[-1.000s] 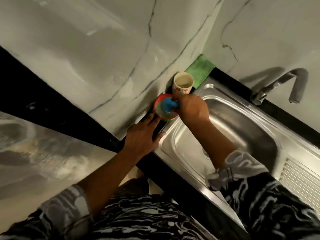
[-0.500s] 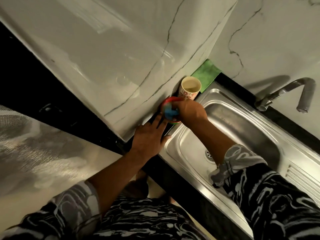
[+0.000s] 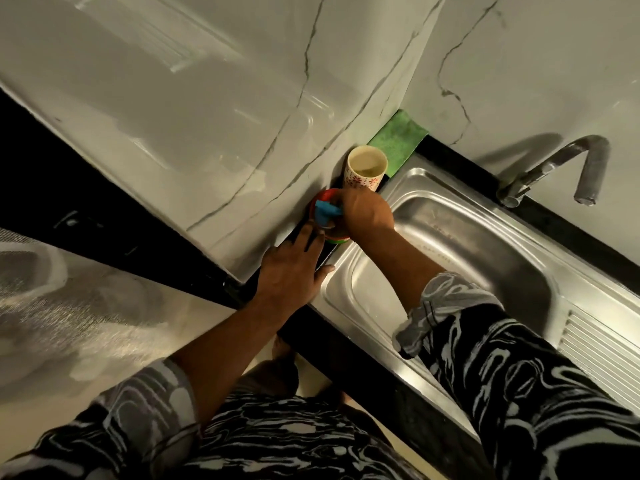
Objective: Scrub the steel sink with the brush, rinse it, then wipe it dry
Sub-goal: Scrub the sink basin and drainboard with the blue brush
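Note:
The steel sink (image 3: 485,258) runs diagonally along the right, its basin bare and shiny. At its far-left corner, on the black counter, stands a small red and green tub (image 3: 325,202). My right hand (image 3: 363,211) grips a blue brush or scrubber (image 3: 325,211) and holds it inside the tub. My left hand (image 3: 289,268) lies flat on the counter beside the sink's rim, fingers straight, fingertips touching the tub's near side. A green cloth (image 3: 398,138) lies in the wall corner behind the sink.
A patterned paper cup (image 3: 365,168) with liquid stands between the tub and the green cloth. The steel tap (image 3: 554,168) rises from the wall side at the right. A ribbed drainboard (image 3: 602,344) adjoins the basin. Marble-look wall panels close in behind.
My right hand has pushed the blue scrubber lower into the tub. My left hand's fingers have slid up against the tub. The camera has shifted slightly.

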